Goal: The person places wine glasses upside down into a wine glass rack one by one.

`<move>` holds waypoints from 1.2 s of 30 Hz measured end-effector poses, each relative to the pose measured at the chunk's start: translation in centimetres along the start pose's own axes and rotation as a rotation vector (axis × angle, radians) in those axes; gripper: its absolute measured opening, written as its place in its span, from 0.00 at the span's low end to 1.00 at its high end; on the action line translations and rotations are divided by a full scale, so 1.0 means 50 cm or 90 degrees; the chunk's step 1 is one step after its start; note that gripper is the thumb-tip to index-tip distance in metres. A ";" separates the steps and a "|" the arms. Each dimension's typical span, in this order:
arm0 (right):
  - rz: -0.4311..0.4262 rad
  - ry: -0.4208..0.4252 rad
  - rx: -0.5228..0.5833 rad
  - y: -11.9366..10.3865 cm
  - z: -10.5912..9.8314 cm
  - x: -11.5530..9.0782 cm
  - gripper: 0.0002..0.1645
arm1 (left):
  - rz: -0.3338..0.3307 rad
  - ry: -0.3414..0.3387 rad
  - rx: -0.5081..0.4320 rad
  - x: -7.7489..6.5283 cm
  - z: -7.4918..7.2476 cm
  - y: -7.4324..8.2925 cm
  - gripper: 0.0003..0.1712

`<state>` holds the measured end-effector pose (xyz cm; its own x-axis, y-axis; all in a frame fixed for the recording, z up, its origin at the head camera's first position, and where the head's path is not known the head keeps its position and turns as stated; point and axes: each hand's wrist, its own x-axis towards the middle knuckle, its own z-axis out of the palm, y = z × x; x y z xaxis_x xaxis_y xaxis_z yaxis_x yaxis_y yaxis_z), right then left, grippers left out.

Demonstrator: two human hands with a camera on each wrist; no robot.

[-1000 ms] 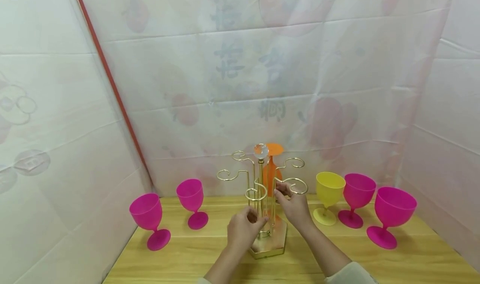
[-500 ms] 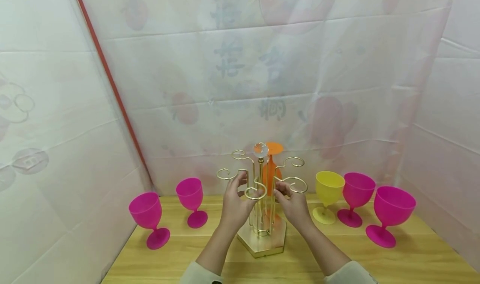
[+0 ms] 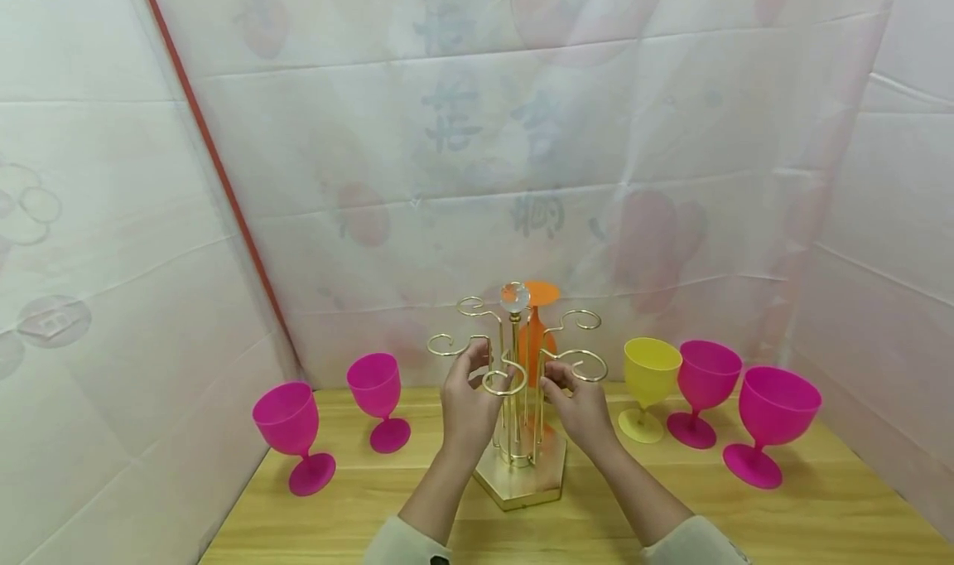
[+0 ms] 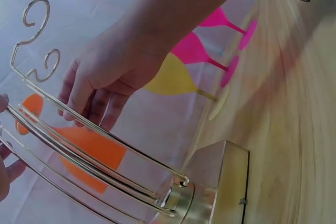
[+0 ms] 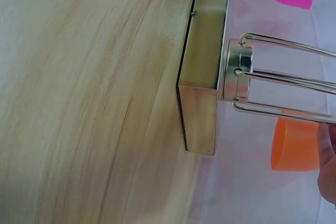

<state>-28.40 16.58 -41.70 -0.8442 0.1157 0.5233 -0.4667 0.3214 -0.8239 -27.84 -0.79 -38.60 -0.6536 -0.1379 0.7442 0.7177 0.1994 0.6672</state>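
A gold glass rack [image 3: 519, 486] with curled wire hooks and a clear ball on top stands upright on the table. An orange goblet [image 3: 538, 345] hangs upside down at its back, partly hidden by the wires. My left hand [image 3: 468, 408] holds the rack's wires on the left side, just below a hook; only some fingertips show in the left wrist view. On the other side, my right hand [image 3: 585, 412] pinches a wire between thumb and fingers. The hexagonal base [image 5: 202, 66] sits flat on the wood.
Two magenta goblets, a nearer one [image 3: 286, 420] and a farther one [image 3: 375, 385], stand upright at left. To the right are a yellow goblet [image 3: 651, 372] and two more magenta goblets [image 3: 708, 374]. White printed sheets [image 3: 417, 242] enclose the wood table [image 3: 596, 523].
My left hand has moved up from the lower wires to just under the left hook, and has stayed there since. The right hand keeps its place on the rack.
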 end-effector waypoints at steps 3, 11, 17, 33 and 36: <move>-0.003 0.001 -0.008 -0.001 0.001 0.001 0.09 | 0.043 0.003 0.027 -0.004 0.003 -0.003 0.17; -0.010 0.002 -0.014 0.002 0.005 0.002 0.08 | 0.009 -0.005 0.031 -0.009 0.009 0.008 0.11; 0.003 -0.007 -0.022 -0.003 0.001 0.000 0.09 | 0.037 -0.017 0.050 0.000 0.012 0.008 0.13; -0.195 -0.022 -0.168 -0.015 -0.084 0.003 0.10 | 0.049 -0.051 0.085 -0.007 0.014 0.005 0.14; -0.251 0.002 -0.224 -0.023 -0.127 0.008 0.12 | 0.049 -0.053 0.091 -0.008 0.014 0.004 0.13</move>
<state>-26.53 22.23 -39.19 -0.6212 -0.0749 0.7800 -0.6319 0.6366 -0.4421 -27.58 -0.03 -38.79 -0.6192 -0.0377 0.7843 0.7294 0.3423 0.5923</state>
